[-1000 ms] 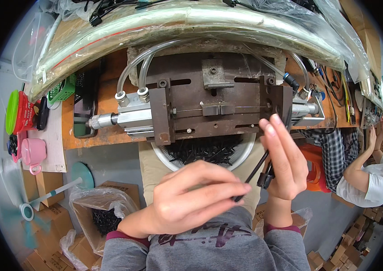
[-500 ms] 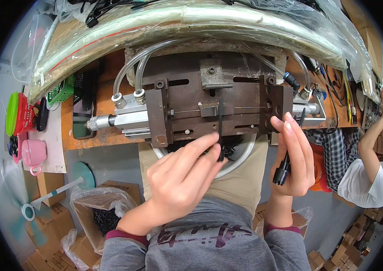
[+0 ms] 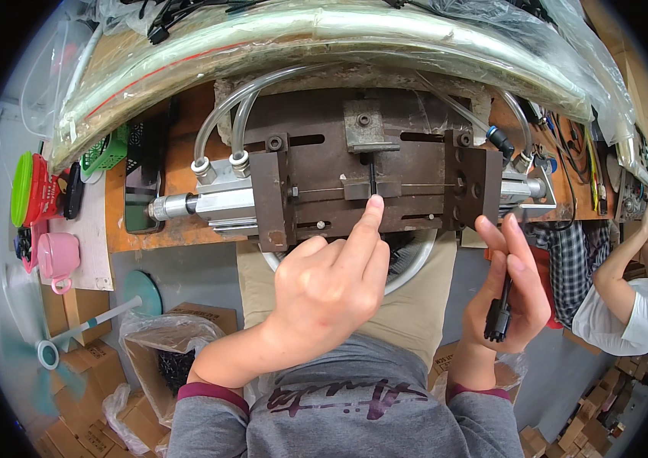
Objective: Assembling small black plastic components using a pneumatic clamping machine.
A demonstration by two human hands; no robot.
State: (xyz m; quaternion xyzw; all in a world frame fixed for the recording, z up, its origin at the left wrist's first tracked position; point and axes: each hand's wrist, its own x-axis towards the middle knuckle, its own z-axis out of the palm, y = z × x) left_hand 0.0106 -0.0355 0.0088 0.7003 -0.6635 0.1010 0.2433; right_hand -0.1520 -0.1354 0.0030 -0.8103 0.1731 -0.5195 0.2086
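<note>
My left hand (image 3: 331, 286) rests its outstretched index fingertip on the near end of a thin black strip (image 3: 373, 174). The strip lies upright across a small grooved block (image 3: 353, 189) in the middle of a dark metal fixture (image 3: 316, 164), below a bolted steel bracket (image 3: 364, 126). The other left fingers are curled, and the thumb is hidden. Right of the fixture, my right hand (image 3: 526, 294) is closed around a bundle of slim black pieces with ribbed ends (image 3: 497, 319). How many pieces it holds I cannot tell.
Air cylinders (image 3: 224, 202) with clear hoses (image 3: 205, 137) flank the fixture on the orange bench (image 3: 129, 243). Plastic-wrapped rolls (image 3: 324, 38) lie behind. A pink cup (image 3: 58, 256) and a fan (image 3: 47, 355) stand left. A co-worker in a white shirt (image 3: 622, 313) sits right.
The left hand has moved forward, and the black strip now lies further in, under the bracket, with one finger on it. The right hand has drawn slightly nearer and right, keeping its bundle.
</note>
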